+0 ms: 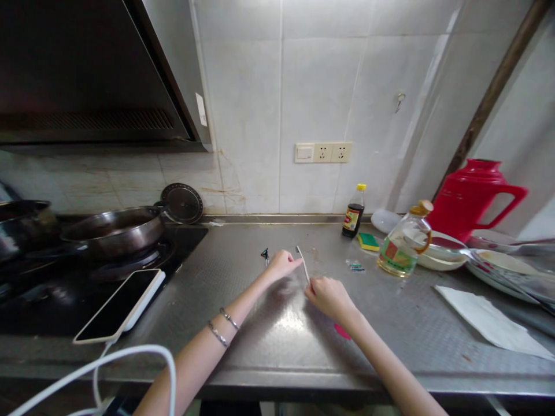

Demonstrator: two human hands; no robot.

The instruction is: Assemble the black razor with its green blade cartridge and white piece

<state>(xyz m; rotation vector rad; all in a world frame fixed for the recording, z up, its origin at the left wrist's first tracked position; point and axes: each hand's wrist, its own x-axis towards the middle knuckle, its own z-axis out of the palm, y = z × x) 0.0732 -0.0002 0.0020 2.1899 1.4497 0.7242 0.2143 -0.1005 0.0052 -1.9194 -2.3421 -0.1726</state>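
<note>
A thin white stick, which looks like a toothbrush (303, 264), rises at a slant from my right hand (329, 297), whose fingers are wrapped round its lower end. My left hand (282, 265) is closed just left of the stick, its fingertips near or against the shaft; what it pinches, if anything, is too small to tell. Beside my left hand lies a small dark object (265, 254) on the steel counter (260, 352). A pink piece (342, 331) shows partly under my right wrist.
Pans (117, 228) stand on the left stove, near a phone (119, 306) with a white cable (125, 349). Rightward are a sauce bottle (353, 215), a sponge (368, 241), small packets (355, 266), an oil jug (401, 245), stacked dishes (498, 263), a red flask (468, 199) and white paper (489, 318).
</note>
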